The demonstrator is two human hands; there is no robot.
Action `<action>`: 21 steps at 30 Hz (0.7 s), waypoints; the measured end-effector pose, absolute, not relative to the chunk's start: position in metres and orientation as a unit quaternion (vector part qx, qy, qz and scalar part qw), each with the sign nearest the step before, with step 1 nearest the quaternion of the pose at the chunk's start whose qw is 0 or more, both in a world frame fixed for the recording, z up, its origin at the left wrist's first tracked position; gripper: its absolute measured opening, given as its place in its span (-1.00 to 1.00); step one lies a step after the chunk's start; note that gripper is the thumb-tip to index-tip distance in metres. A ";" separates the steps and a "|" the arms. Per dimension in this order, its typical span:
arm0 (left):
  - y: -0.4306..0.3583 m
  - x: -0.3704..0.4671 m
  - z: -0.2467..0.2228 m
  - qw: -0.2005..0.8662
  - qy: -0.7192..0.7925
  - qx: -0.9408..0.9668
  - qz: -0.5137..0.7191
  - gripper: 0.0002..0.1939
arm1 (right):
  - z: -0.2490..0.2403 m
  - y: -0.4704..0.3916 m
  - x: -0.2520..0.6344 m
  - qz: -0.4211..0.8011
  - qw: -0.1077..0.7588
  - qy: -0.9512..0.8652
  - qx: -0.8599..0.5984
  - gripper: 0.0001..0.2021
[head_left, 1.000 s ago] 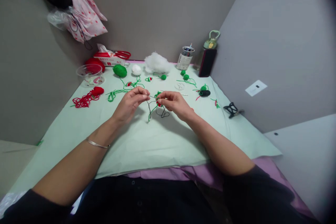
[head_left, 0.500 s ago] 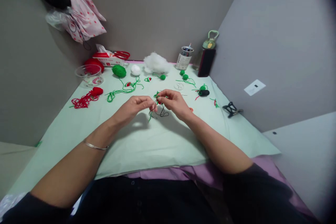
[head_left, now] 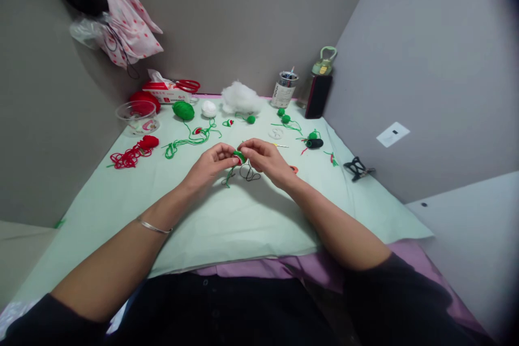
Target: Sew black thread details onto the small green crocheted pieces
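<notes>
A small crocheted piece in green, white and red (head_left: 239,157) is pinched between the fingertips of both hands over the middle of the table. My left hand (head_left: 213,162) is closed on its left side, thumb along the lower edge. On the other side, my right hand (head_left: 265,159) grips it with thumb and index finger. A green yarn tail (head_left: 227,179) dangles below the piece, and loops of black thread (head_left: 250,174) hang beside it. Whether the right fingers also hold a needle is too small to tell. A crochet hook (head_left: 281,146) lies just behind the right hand.
Red yarn (head_left: 130,157), a green yarn ball (head_left: 184,111), a white ball (head_left: 209,109) and white stuffing (head_left: 241,98) lie beyond my hands. Black yarn (head_left: 314,144) and a black claw clip (head_left: 357,168) are on the right. A phone (head_left: 318,97) leans near a bottle (head_left: 323,67).
My left hand has turned and now grips the crocheted piece, whose striped side shows. The right hand has stayed close by, and the green tail has shifted slightly left.
</notes>
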State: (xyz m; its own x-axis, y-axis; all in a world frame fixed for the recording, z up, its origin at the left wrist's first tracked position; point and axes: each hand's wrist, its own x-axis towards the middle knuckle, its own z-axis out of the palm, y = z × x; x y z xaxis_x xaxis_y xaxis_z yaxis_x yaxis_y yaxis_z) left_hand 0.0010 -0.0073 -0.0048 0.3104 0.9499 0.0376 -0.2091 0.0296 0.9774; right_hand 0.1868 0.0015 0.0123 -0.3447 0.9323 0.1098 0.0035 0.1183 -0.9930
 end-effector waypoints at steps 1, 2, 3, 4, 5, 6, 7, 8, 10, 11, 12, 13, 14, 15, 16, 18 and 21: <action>-0.007 0.000 -0.004 0.632 0.358 0.504 0.468 -0.73 | 0.014 0.003 0.189 0.570 0.418 -0.593 -0.387 -0.77; -0.007 -0.001 -0.003 0.641 0.359 0.489 0.470 -0.73 | 0.015 0.005 0.192 0.597 0.411 -0.568 -0.391 -0.74; -0.006 -0.003 -0.002 0.648 0.361 0.476 0.472 -0.74 | 0.016 0.007 0.195 0.621 0.410 -0.541 -0.392 -0.71; -0.006 -0.004 -0.001 0.652 0.364 0.467 0.475 -0.75 | 0.017 0.010 0.198 0.639 0.412 -0.517 -0.392 -0.68; -0.006 -0.005 0.000 0.653 0.365 0.461 0.477 -0.77 | 0.017 0.013 0.201 0.652 0.419 -0.497 -0.390 -0.66; -0.006 -0.006 0.001 0.653 0.366 0.459 0.478 -0.78 | 0.016 0.016 0.204 0.659 0.429 -0.482 -0.387 -0.66; -0.006 -0.006 0.002 0.654 0.365 0.459 0.479 -0.78 | 0.016 0.019 0.206 0.662 0.441 -0.468 -0.384 -0.67; -0.006 -0.006 0.003 0.654 0.362 0.460 0.479 -0.78 | 0.015 0.021 0.208 0.662 0.451 -0.458 -0.385 -0.68; -0.007 -0.006 0.004 0.659 0.356 0.464 0.474 -0.78 | 0.012 0.025 0.212 0.652 0.470 -0.447 -0.393 -0.69; -0.007 -0.005 0.004 0.662 0.353 0.465 0.470 -0.77 | 0.011 0.026 0.213 0.638 0.484 -0.445 -0.400 -0.68; -0.008 -0.005 0.004 0.666 0.350 0.465 0.467 -0.77 | 0.011 0.028 0.214 0.621 0.501 -0.445 -0.406 -0.67; -0.008 -0.005 0.005 0.670 0.348 0.464 0.463 -0.77 | 0.010 0.028 0.215 0.605 0.517 -0.447 -0.408 -0.65; -0.008 -0.005 0.005 0.675 0.345 0.463 0.460 -0.77 | 0.010 0.028 0.216 0.593 0.531 -0.448 -0.406 -0.64; -0.008 -0.005 0.005 0.679 0.342 0.462 0.457 -0.76 | 0.011 0.028 0.216 0.590 0.539 -0.448 -0.401 -0.63; -0.009 -0.005 0.005 0.683 0.339 0.461 0.455 -0.76 | 0.012 0.028 0.216 0.597 0.534 -0.450 -0.395 -0.64; -0.009 -0.006 0.004 0.689 0.331 0.459 0.454 -0.76 | 0.014 0.025 0.213 0.627 0.496 -0.461 -0.384 -0.65; -0.009 -0.006 0.005 0.692 0.321 0.462 0.452 -0.76 | 0.015 0.017 0.204 0.647 0.433 -0.504 -0.375 -0.69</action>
State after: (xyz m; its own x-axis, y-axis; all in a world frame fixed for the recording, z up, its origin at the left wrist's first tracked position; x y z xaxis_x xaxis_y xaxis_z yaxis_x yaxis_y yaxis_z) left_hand -0.0061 -0.0088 0.0051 0.3854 0.9223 -0.0276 -0.3289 0.1653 0.9298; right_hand 0.2044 0.0169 0.0151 -0.3452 0.9373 -0.0479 -0.1817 -0.1168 -0.9764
